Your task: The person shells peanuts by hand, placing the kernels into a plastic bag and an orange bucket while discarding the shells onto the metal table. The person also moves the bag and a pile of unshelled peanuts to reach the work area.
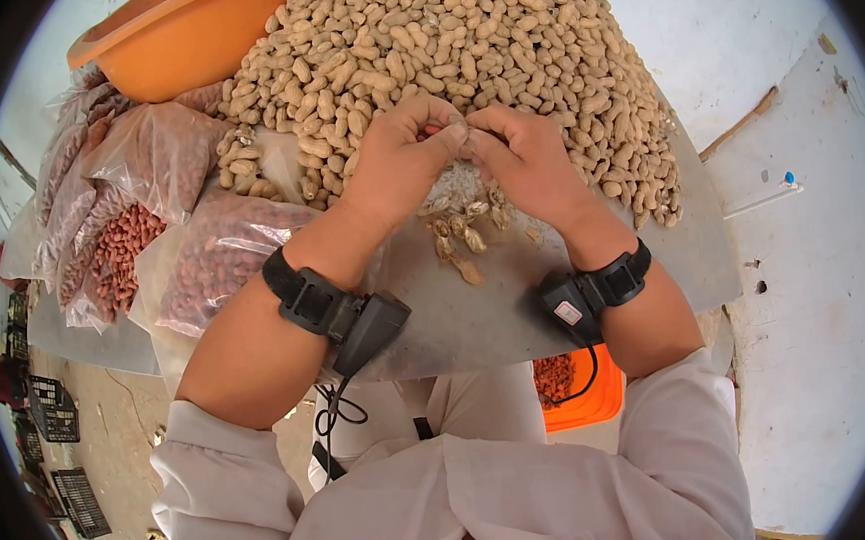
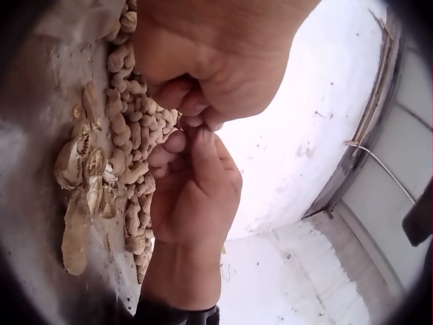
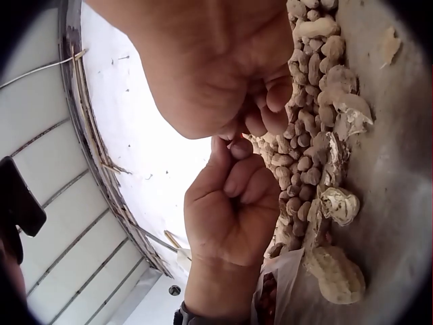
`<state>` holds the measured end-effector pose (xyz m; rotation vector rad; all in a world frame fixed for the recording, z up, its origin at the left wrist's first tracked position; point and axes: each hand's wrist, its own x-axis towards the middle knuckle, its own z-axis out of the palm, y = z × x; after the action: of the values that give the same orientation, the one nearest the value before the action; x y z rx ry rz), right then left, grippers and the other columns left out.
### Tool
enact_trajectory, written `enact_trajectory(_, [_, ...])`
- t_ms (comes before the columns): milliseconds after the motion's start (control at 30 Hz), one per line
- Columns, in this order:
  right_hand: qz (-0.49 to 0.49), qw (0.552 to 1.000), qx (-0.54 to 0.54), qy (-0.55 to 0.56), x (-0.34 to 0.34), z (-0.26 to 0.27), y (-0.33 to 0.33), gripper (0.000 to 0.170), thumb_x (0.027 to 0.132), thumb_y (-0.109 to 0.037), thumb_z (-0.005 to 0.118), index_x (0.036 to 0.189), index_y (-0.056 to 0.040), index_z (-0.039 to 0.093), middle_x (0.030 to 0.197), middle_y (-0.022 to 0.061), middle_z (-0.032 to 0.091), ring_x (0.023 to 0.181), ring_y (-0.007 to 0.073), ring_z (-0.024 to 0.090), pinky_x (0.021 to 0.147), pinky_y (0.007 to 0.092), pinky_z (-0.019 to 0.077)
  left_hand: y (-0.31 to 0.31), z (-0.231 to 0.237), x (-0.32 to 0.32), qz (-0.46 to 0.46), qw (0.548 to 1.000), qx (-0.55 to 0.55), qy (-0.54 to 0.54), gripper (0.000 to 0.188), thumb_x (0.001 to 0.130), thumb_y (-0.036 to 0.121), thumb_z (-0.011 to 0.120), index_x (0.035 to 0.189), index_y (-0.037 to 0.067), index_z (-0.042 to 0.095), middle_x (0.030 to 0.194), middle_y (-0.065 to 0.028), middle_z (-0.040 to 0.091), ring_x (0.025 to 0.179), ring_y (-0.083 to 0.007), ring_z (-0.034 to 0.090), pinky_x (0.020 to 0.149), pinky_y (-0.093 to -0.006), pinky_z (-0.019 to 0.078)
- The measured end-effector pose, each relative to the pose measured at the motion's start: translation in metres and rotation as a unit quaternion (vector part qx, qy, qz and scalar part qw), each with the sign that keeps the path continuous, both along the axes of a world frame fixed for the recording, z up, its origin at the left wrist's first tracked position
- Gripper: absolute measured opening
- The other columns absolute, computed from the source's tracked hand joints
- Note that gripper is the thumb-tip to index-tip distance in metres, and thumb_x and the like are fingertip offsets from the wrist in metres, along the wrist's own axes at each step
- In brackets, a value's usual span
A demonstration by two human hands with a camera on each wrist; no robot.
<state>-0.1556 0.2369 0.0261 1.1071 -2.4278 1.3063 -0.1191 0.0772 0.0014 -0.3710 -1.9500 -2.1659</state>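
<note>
Over the near edge of a large heap of unshelled peanuts [image 1: 457,43], both hands meet at their fingertips. My left hand [image 1: 407,156] has curled fingers, with a reddish peanut kernel [image 1: 430,130] showing between them. Thumb and forefinger of my right hand [image 1: 527,158] pinch at the same spot, against the left fingertips. The fingers hide most of the peanut between them. In the left wrist view the right hand [image 2: 196,196] faces the camera, its fingers bent inward. Empty split shells [image 1: 465,230] lie on the metal tabletop [image 1: 456,318] just below the hands.
Clear plastic bags of red kernels [image 1: 226,254] lie on the left, one with its kernels [image 1: 125,251] exposed. An orange basin [image 1: 176,42] rests behind them against the heap. Below the table's front edge stands an orange tub [image 1: 587,400] with reddish contents. Black crates [image 1: 53,407] are on the floor.
</note>
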Motion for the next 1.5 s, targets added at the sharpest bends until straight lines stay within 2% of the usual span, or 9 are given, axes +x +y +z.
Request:
enact_trajectory(233, [-0.013,1.000,-0.014,-0.019,0.000,-0.004,-0.003,0.016,0.080,-0.013,0.055,0.083,-0.0001,0.063,0.073,0.0179,0.061,0.068,0.0335,0.060,0.062,0.0369,0.0470,0.003,0.002,0.002,-0.002,0.999,0.045,-0.024,0.002,0.088,0.007,0.055,0.089,0.006,0.056,0.071,0.0007,0.056,0.052,-0.0016,0.037,0.046,-0.0166,0.0265])
enact_trajectory(500, [0.000,0.985,-0.079,-0.152,-0.001,-0.004,-0.001,0.021,0.085,-0.018,0.056,0.079,0.0005,0.064,0.062,0.0082,0.059,0.053,0.0134,0.054,0.051,0.0265,0.0424,0.008,0.009,0.006,0.006,0.995,0.072,-0.067,0.005,0.089,0.009,0.055,0.088,0.004,0.055,0.071,-0.0011,0.055,0.051,-0.0032,0.038,0.045,-0.0173,0.0281])
enact_trajectory(733, [0.056,0.910,-0.239,-0.333,-0.007,-0.012,-0.001,0.022,0.087,-0.017,0.054,0.079,0.0013,0.064,0.065,0.0051,0.061,0.054,0.0118,0.055,0.049,0.0227,0.0412,0.009,0.005,0.003,0.024,0.997,0.050,-0.052,0.008,0.089,0.012,0.056,0.090,0.004,0.055,0.071,-0.0007,0.055,0.053,-0.0040,0.039,0.047,-0.0175,0.0298])
enact_trajectory(833, [0.084,0.882,-0.285,-0.365,-0.008,-0.013,-0.002,0.021,0.088,-0.017,0.054,0.084,0.0013,0.063,0.069,0.0060,0.061,0.058,0.0134,0.058,0.051,0.0223,0.0423,0.008,0.010,0.006,0.021,0.995,0.077,-0.064,0.008,0.087,0.008,0.057,0.090,0.000,0.056,0.071,-0.0006,0.053,0.060,-0.0061,0.047,0.052,-0.0199,0.0384])
enact_trajectory(933, [0.109,0.847,-0.313,-0.415,-0.012,-0.015,-0.003,0.021,0.090,-0.019,0.053,0.087,0.0008,0.061,0.073,0.0064,0.062,0.061,0.0140,0.060,0.053,0.0221,0.0437,0.008,0.011,0.006,0.009,0.989,0.126,-0.080,0.010,0.087,0.008,0.057,0.093,0.000,0.057,0.071,-0.0005,0.053,0.059,-0.0062,0.046,0.051,-0.0193,0.0367])
enact_trajectory(1033, [0.132,0.845,-0.317,-0.410,-0.013,-0.014,-0.002,0.023,0.092,-0.019,0.051,0.088,0.0007,0.061,0.074,0.0063,0.062,0.062,0.0141,0.060,0.054,0.0226,0.0448,0.004,0.008,0.002,-0.024,0.983,0.159,-0.085,0.011,0.087,0.008,0.057,0.095,0.000,0.058,0.071,-0.0005,0.054,0.057,-0.0058,0.044,0.049,-0.0187,0.0339])
enact_trajectory(1233, [0.104,0.906,-0.270,-0.308,-0.011,-0.013,-0.003,0.022,0.092,-0.019,0.051,0.088,0.0000,0.062,0.075,0.0047,0.062,0.063,0.0116,0.059,0.055,0.0224,0.0448,0.003,0.008,0.001,-0.051,0.969,0.212,-0.117,0.013,0.090,0.009,0.053,0.100,0.002,0.059,0.077,0.0007,0.057,0.052,-0.0041,0.038,0.045,-0.0178,0.0298])
enact_trajectory(1333, [0.086,0.961,-0.184,-0.187,-0.007,-0.007,-0.001,0.020,0.091,-0.016,0.054,0.092,0.0017,0.062,0.076,0.0051,0.062,0.064,0.0111,0.058,0.058,0.0229,0.0459,0.001,0.011,0.002,-0.063,0.953,0.252,-0.154,0.012,0.091,0.008,0.049,0.096,0.001,0.058,0.077,-0.0010,0.056,0.052,-0.0043,0.038,0.045,-0.0179,0.0302])
enact_trajectory(1500, [0.065,0.991,-0.114,0.035,-0.008,-0.009,-0.001,0.017,0.083,-0.009,0.060,0.097,-0.0007,0.063,0.080,0.0084,0.063,0.071,0.0173,0.061,0.063,0.0249,0.0482,0.003,0.018,0.005,-0.063,0.921,0.318,-0.216,0.014,0.090,0.012,0.047,0.083,0.001,0.052,0.073,-0.0035,0.051,0.052,-0.0079,0.039,0.044,-0.0189,0.0314])
